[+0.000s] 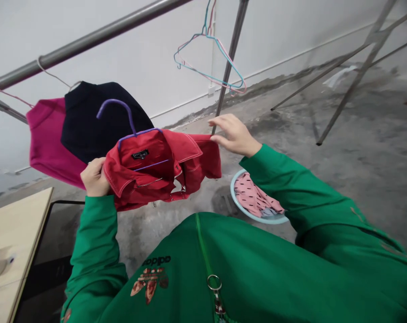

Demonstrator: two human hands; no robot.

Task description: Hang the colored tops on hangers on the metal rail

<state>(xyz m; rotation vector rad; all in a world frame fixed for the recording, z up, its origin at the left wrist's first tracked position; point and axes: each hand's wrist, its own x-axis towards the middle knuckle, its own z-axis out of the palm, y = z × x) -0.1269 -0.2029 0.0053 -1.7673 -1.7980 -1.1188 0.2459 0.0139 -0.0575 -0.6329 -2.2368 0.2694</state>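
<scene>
A red collared jacket (149,157) with pale stitching and a dark neck label hangs on a purple hanger (117,102) in front of me. The hanger's hook stands free above the collar, off the rail. My left hand (94,177) is closed around the jacket's left-side shoulder; its fingertips are partly hidden by the cloth. At the opposite shoulder, my right hand (235,134) has its thumb and fingers spread apart, with the thumb close to the red cloth. Whether that thumb touches the fabric I cannot tell.
A metal rail (89,38) carries a magenta garment (50,134) and a dark navy garment (102,110). Blue and pink hangers (208,36) hang farther right. On the floor, a light blue basin (234,197) holds pink cloth. A wooden board (18,233) lies at lower left.
</scene>
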